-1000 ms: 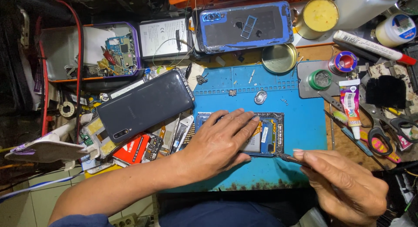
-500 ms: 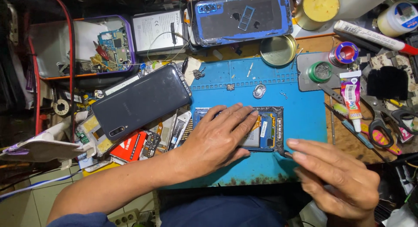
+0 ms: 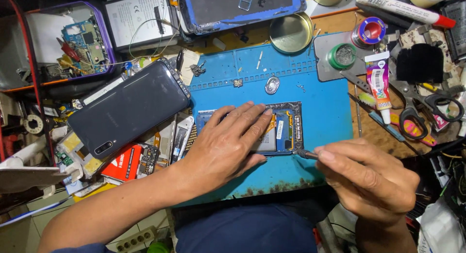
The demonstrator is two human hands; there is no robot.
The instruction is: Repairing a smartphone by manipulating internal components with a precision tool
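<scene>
An opened phone (image 3: 286, 129) with its insides showing lies on a blue work mat (image 3: 320, 102). My left hand (image 3: 225, 141) lies flat on the phone, fingers spread over its left and middle part. My right hand (image 3: 371, 177) grips a thin dark tool (image 3: 305, 154) whose tip touches the phone's lower right corner. A small metal part (image 3: 272, 84) lies on the mat above the phone.
A dark phone back cover (image 3: 126, 107) lies left of the mat. A blue phone frame (image 3: 238, 8), a round tin lid (image 3: 290, 32), a glue tube (image 3: 378, 85), solder spools (image 3: 367, 32), scissors (image 3: 427, 112) and a box of circuit parts (image 3: 73, 37) crowd the bench.
The view has shifted slightly so the bench sits higher in frame. Both hands stay on the phone, the tool tip still at its lower right corner.
</scene>
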